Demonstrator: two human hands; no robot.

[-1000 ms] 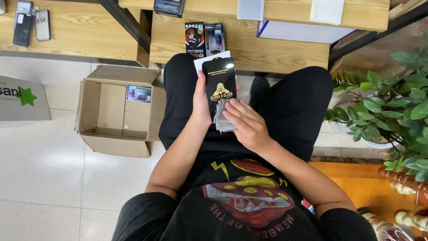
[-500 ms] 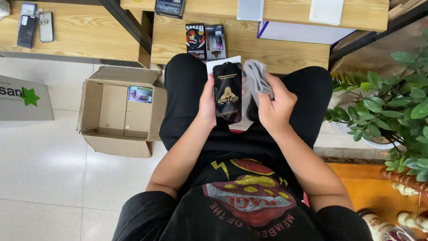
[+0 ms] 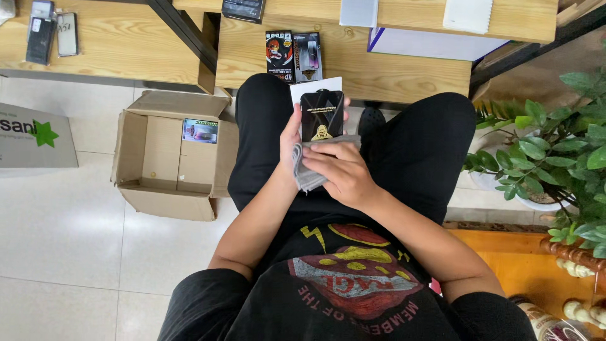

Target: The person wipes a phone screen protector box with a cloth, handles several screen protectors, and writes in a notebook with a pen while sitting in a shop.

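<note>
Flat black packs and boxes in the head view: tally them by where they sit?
In left hand: 1 pack, grey cloth under right hand
On shelf: 2 packs
In carton: 1 small box
Total: 4

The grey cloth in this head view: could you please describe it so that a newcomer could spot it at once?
Start at the seated person's black trousers, below the wooden table. Over the lap, the left hand holds a black rectangular panel backed by a white card. The grey cloth lies under the right hand, pressed to the panel's lower edge: the only soft, crumpled thing there.
</note>
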